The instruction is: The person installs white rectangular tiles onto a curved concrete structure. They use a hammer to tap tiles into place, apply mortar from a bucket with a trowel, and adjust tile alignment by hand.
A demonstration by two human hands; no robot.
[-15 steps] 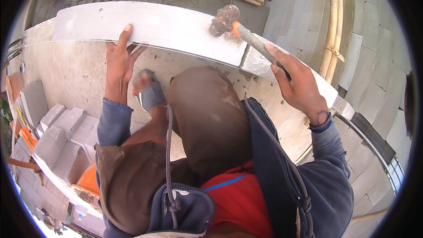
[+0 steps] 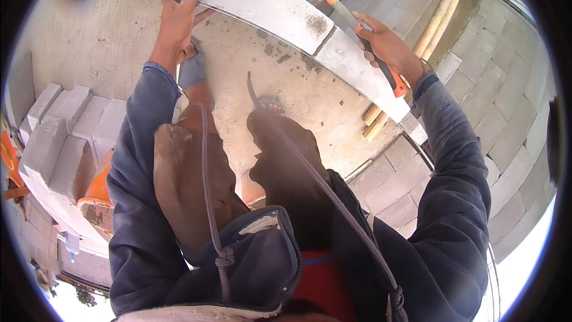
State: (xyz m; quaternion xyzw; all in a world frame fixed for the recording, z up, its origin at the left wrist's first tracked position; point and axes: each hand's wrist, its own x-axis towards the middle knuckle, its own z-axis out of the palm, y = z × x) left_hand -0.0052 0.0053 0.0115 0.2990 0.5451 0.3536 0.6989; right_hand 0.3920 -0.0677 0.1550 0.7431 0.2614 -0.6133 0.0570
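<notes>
Gripping a hammer (image 2: 345,13) with the right hand (image 2: 387,48) and bracing a spread left hand (image 2: 176,25) on a pale block (image 2: 256,3) already lined up with its neighbour (image 2: 356,71), leaving stacked blocks (image 2: 47,143) unlaid.

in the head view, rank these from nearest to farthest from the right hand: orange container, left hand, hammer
1. Hammer: in the right hand's grip.
2. Left hand: to the left, thumb on the pale block.
3. Orange container: farthest, low on the left.
</notes>
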